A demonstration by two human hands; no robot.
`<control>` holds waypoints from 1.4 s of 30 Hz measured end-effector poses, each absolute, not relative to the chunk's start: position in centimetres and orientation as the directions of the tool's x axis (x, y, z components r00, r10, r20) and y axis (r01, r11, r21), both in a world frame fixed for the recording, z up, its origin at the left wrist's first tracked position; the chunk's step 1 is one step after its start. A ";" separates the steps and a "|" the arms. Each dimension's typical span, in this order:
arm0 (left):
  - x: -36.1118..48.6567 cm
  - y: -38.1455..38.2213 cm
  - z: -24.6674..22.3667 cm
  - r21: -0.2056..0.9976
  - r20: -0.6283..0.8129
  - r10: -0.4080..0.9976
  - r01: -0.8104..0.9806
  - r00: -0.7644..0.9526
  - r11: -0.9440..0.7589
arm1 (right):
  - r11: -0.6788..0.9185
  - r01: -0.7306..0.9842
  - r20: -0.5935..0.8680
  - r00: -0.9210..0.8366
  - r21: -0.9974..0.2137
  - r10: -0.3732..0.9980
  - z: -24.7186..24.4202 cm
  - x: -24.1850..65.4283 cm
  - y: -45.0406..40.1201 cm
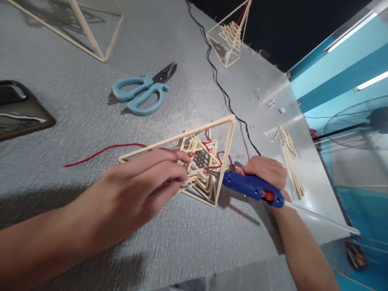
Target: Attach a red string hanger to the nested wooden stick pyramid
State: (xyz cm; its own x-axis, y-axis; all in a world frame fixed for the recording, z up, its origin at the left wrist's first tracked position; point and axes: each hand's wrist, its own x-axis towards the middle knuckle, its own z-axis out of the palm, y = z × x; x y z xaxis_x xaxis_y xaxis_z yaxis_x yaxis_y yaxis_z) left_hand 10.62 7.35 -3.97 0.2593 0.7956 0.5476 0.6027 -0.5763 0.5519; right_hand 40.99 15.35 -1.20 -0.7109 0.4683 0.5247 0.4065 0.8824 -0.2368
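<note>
My right hand [265, 169] is wrapped round a blue hot glue gun [242, 185], with a clear glue stick [321, 220] poking out of its back. The gun's nozzle reaches inside a wooden stick frame [228, 149], close to a stacked lattice of small sticks [200, 184]. On the lattice's left side, the fingers of my left hand [157, 173] are closed on its sticks; the fingertips are partly hidden. Red string [115, 146] trails out to the left, and more loops of it hang inside the frame near the nozzle.
Blue-handled scissors [142, 91] lie beyond my left hand. A phone [24, 109] is at the left edge. A black cable [218, 81] crosses the table [188, 246]. Other stick frames stand behind, one with a finished-looking lattice [232, 35]. Loose sticks [291, 161] lie at right.
</note>
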 end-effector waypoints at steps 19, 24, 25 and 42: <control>10.6 7.4 -4.0 0.558 0.539 0.801 0.601 0.262 -0.572 | 0.896 0.379 0.558 -0.702 -0.232 0.442 -1.1 41.2 15.6; 10.5 7.3 -4.1 0.555 0.533 0.802 0.604 0.269 -0.572 | 0.886 0.398 0.533 -0.709 -0.238 0.462 -1.4 41.3 15.7; 10.5 7.3 -4.1 0.556 0.532 0.802 0.602 0.272 -0.573 | 0.885 0.402 0.534 -0.708 -0.234 0.463 -1.3 41.3 15.7; 10.5 7.3 -3.9 0.560 0.534 0.803 0.602 0.263 -0.570 | 0.896 0.408 0.552 -0.714 -0.173 0.431 -1.1 41.1 15.6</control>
